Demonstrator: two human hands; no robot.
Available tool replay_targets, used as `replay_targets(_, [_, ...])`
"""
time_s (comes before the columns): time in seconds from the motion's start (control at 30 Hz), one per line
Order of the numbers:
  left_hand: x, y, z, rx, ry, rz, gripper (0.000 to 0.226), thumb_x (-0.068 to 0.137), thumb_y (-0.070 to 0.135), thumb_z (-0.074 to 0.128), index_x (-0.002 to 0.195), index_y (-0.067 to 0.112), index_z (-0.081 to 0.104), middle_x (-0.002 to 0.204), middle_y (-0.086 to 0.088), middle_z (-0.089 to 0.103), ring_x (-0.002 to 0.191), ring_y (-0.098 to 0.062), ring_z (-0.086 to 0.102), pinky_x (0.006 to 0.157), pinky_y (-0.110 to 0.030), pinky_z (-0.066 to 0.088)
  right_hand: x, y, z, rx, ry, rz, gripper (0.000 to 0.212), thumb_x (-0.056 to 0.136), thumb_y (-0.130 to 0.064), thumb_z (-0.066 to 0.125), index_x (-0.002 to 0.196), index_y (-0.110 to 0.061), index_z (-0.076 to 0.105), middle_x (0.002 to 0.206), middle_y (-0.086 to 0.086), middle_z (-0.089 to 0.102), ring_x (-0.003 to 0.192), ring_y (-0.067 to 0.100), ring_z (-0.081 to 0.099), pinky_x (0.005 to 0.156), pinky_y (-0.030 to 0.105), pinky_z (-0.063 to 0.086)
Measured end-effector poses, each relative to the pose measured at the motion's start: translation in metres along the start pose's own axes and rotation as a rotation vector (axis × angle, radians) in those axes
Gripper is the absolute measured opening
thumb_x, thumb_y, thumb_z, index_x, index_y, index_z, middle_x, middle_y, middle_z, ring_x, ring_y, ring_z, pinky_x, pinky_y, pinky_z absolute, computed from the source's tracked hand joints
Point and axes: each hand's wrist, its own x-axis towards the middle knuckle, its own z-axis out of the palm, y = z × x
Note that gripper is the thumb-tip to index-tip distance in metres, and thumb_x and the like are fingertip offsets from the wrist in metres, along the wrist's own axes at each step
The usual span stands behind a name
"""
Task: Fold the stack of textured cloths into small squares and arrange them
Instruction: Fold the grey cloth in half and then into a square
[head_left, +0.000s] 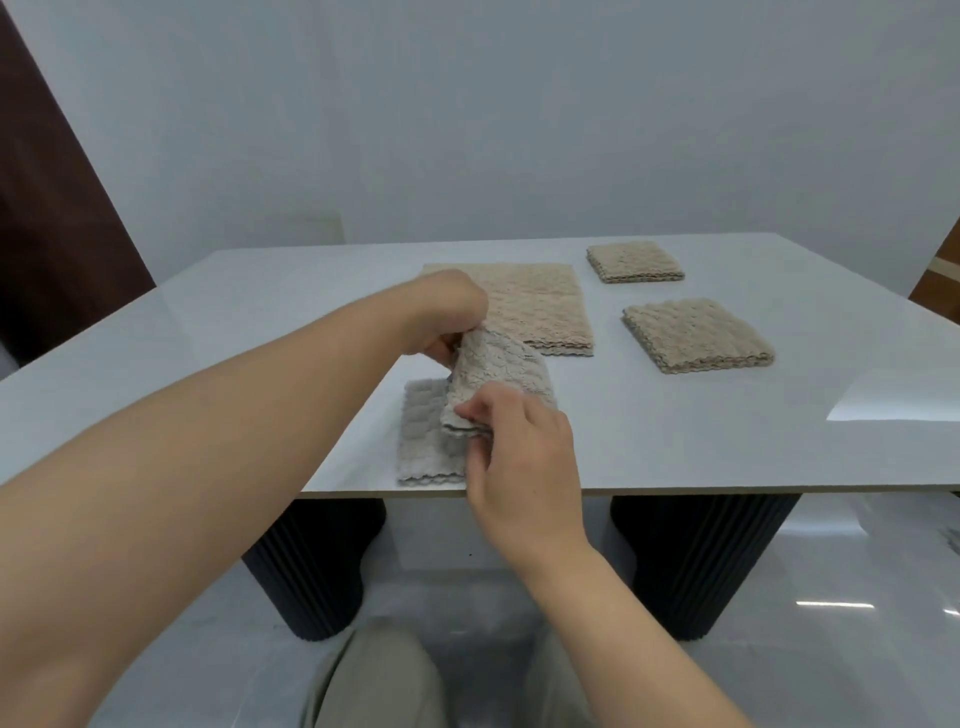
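Observation:
A pale grey textured cloth (431, 431) lies near the table's front edge, its right part lifted and doubled over. My left hand (447, 317) pinches the raised far end of that fold. My right hand (519, 457) pinches its near corner between thumb and fingers. Just behind lies a stack of unfolded beige textured cloths (530, 306). Two folded beige squares lie to the right: a larger pile (696, 335) and a smaller one (634, 261) farther back.
The white glossy table (260, 338) stands on dark ribbed legs (701, 561). Its front edge runs just below the grey cloth. A grey wall stands behind, with a dark brown panel (52, 208) at the left. My knees show at the bottom.

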Motion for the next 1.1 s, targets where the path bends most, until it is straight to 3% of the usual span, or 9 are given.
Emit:
replay_targets(0.13, [-0.002,-0.035,-0.007,-0.144,-0.024,-0.068,0.003,0.094,0.008,0.056,0.091,0.007,0.057,0.068,-0.008,0.050,0.055,-0.022,0.049,0.056,-0.029,0.053,-0.006,-0.005,0.013,-0.065,-0.049,-0.040,0.038,0.073,0.006,0.064,0.102,-0.019,0.060,0.091,0.001,0.066,0.088,0.025,0.059,0.078,0.040,0.046])
replay_targets(0.2, [0.002,-0.052,-0.007,-0.164,-0.044,-0.065,0.017,0.093,0.018,0.071,0.096,0.002,0.066,0.076,-0.008,0.062,0.065,-0.023,0.061,0.066,-0.033,0.059,-0.008,-0.006,0.018,-0.033,-0.091,-0.042,0.037,0.076,0.005,0.062,0.104,-0.020,0.058,0.092,0.003,0.065,0.087,0.028,0.059,0.076,0.043,0.049])
replay_targets(0.27, [0.005,-0.065,-0.005,-0.196,-0.042,-0.076,0.022,0.094,0.017,0.072,0.107,-0.001,0.069,0.091,-0.013,0.071,0.079,-0.027,0.070,0.079,-0.040,0.062,-0.008,-0.008,0.021,0.004,-0.122,-0.077,0.039,0.076,0.007,0.062,0.106,-0.018,0.057,0.091,0.004,0.065,0.085,0.029,0.059,0.072,0.045,0.051])
replay_targets(0.3, [0.004,-0.069,-0.004,-0.217,-0.036,-0.078,0.019,0.095,0.014,0.070,0.107,0.000,0.069,0.094,-0.014,0.072,0.080,-0.027,0.070,0.078,-0.040,0.062,-0.008,-0.009,0.021,0.008,-0.125,-0.108,0.040,0.074,0.010,0.064,0.105,-0.015,0.057,0.088,0.004,0.064,0.082,0.029,0.058,0.070,0.044,0.051])
replay_targets(0.4, [0.002,-0.076,-0.004,-0.276,-0.026,-0.077,0.004,0.096,0.009,0.067,0.099,0.006,0.069,0.092,-0.011,0.072,0.073,-0.021,0.068,0.063,-0.032,0.059,-0.009,-0.012,0.022,0.019,-0.123,-0.163,0.044,0.072,0.013,0.069,0.102,-0.015,0.052,0.084,0.003,0.060,0.077,0.025,0.054,0.067,0.038,0.044])
replay_targets(0.57, [-0.002,-0.083,-0.006,-0.277,-0.017,-0.073,0.007,0.096,0.008,0.067,0.102,0.006,0.070,0.080,-0.005,0.069,0.062,-0.015,0.065,0.045,-0.021,0.052,-0.008,-0.011,0.023,0.032,-0.142,-0.177,0.042,0.075,0.010,0.067,0.101,-0.018,0.049,0.085,0.001,0.061,0.078,0.024,0.056,0.068,0.038,0.045])
replay_targets(0.8, [0.007,-0.097,-0.004,-0.033,0.093,0.063,0.016,0.085,0.024,0.082,0.092,0.013,0.072,0.084,-0.005,0.069,0.071,-0.018,0.063,0.057,-0.028,0.053,-0.010,-0.010,0.019,-0.021,-0.263,-0.181,0.028,0.079,0.003,0.063,0.098,-0.015,0.053,0.076,0.001,0.060,0.073,0.025,0.054,0.063,0.043,0.046])
replay_targets(0.97, [0.008,-0.105,-0.006,0.199,0.094,0.122,0.030,0.086,0.047,0.076,0.094,0.018,0.079,0.093,0.000,0.076,0.091,-0.017,0.068,0.085,-0.034,0.057,-0.002,-0.021,0.008,-0.043,-0.357,-0.148,0.020,0.085,-0.015,0.054,0.104,-0.020,0.052,0.081,-0.002,0.066,0.074,0.024,0.061,0.060,0.037,0.045])
replay_targets(1.1, [0.008,-0.108,-0.003,0.148,0.053,0.120,0.038,0.090,0.044,0.073,0.088,0.006,0.072,0.087,-0.006,0.072,0.079,-0.020,0.061,0.074,-0.032,0.051,0.037,-0.019,-0.008,0.002,-0.162,0.085,0.015,0.091,-0.023,0.057,0.106,-0.021,0.059,0.093,-0.002,0.068,0.087,0.022,0.062,0.071,0.037,0.049])
